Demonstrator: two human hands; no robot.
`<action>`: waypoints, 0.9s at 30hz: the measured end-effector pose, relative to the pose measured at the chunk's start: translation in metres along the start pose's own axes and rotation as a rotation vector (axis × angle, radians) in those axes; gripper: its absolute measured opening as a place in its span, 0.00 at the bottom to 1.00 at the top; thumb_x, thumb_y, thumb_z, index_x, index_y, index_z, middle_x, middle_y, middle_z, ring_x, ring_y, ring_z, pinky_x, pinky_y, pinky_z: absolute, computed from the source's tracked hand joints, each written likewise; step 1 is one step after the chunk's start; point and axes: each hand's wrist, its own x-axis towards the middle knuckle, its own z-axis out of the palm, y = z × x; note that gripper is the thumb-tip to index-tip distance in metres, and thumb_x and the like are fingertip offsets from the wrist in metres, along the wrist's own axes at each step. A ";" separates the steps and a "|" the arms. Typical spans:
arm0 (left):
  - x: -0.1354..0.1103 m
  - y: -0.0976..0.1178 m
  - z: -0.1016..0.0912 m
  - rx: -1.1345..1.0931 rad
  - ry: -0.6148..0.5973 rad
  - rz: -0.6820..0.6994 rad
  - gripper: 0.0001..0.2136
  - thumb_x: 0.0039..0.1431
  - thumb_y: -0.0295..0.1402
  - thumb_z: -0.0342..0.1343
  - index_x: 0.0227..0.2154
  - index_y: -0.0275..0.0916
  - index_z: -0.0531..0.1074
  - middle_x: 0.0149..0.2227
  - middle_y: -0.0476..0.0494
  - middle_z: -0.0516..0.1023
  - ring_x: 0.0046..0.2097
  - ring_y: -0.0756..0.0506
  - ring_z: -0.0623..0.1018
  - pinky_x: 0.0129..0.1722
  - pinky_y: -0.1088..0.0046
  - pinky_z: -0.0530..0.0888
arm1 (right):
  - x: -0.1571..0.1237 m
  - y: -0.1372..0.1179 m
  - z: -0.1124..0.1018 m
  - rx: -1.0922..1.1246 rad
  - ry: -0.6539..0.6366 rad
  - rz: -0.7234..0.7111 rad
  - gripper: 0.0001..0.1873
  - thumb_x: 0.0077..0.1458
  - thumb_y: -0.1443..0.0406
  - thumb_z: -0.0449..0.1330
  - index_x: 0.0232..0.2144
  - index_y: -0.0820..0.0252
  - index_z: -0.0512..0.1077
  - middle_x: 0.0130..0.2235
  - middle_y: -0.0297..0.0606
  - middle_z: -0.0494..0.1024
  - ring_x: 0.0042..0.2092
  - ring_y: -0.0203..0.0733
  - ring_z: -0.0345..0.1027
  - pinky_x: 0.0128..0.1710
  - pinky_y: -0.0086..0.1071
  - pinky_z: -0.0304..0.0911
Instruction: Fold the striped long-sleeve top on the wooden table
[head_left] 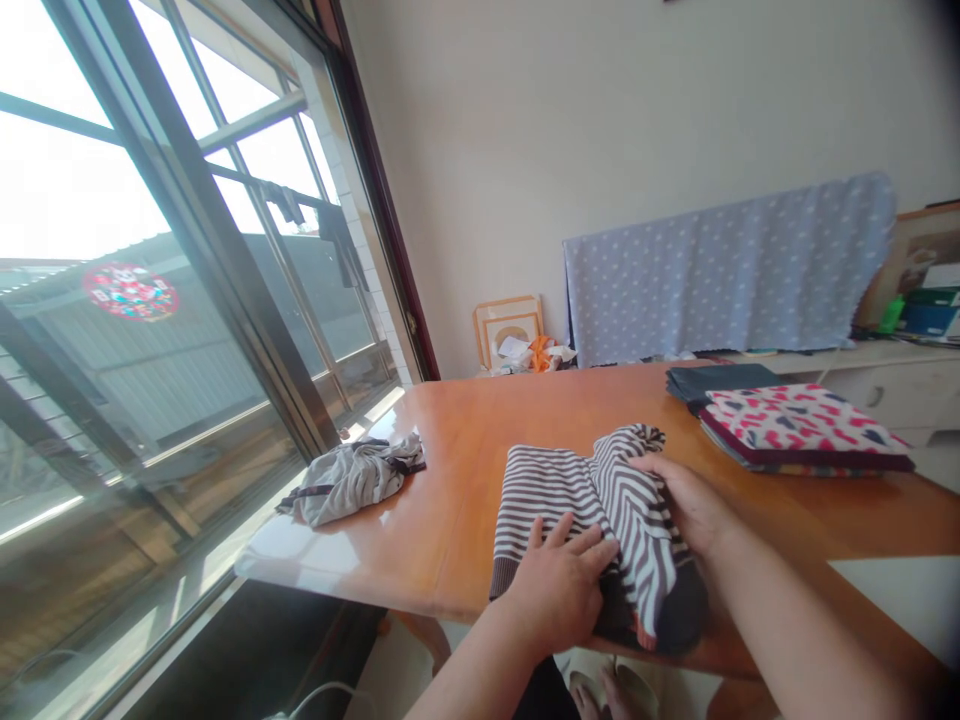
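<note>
A dark-and-white striped knit garment (544,485) lies partly folded near the front edge of the wooden table. My left hand (562,585) rests flat on its left part with the fingers spread. On the right side, my right hand (679,495) grips the bunched, folded-over part of the garment, thumb on top and the other fingers hidden underneath. A black part of the cloth hangs at the table's front edge, below the hands.
On the table's left lies a crumpled grey garment (352,480). A stack of folded clothes (806,425), patterned pink and white on top, sits at the right. A window (202,300) flanks the left side. Behind the table, a dotted blue cloth (720,270) covers something.
</note>
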 end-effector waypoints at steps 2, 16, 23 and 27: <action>-0.007 0.004 -0.004 0.005 -0.020 0.033 0.28 0.64 0.34 0.49 0.67 0.57 0.61 0.69 0.50 0.64 0.72 0.31 0.54 0.68 0.33 0.45 | 0.005 0.001 0.011 -0.059 -0.071 0.067 0.02 0.50 0.67 0.64 0.29 0.59 0.75 0.26 0.40 0.81 0.28 0.47 0.76 0.31 0.39 0.72; -0.067 -0.037 0.045 0.225 0.066 0.156 0.15 0.67 0.46 0.53 0.53 0.51 0.72 0.43 0.53 0.83 0.51 0.46 0.78 0.69 0.56 0.54 | 0.057 0.082 0.097 -0.441 -0.212 0.133 0.23 0.47 0.74 0.60 0.46 0.55 0.66 0.25 0.29 0.75 0.22 0.37 0.70 0.21 0.27 0.65; -0.070 -0.047 0.042 -0.035 0.066 0.168 0.16 0.67 0.48 0.54 0.55 0.53 0.72 0.50 0.53 0.82 0.55 0.47 0.77 0.66 0.63 0.57 | 0.042 0.071 0.092 -0.376 -0.300 0.176 0.32 0.51 0.70 0.64 0.58 0.55 0.63 0.37 0.39 0.81 0.32 0.40 0.79 0.29 0.29 0.73; -0.070 -0.032 0.009 -0.288 0.032 0.139 0.12 0.66 0.42 0.57 0.48 0.48 0.79 0.46 0.49 0.84 0.51 0.45 0.79 0.60 0.66 0.65 | 0.021 0.054 0.092 -0.341 -0.468 0.239 0.31 0.55 0.64 0.66 0.60 0.57 0.64 0.48 0.49 0.82 0.44 0.48 0.81 0.39 0.36 0.76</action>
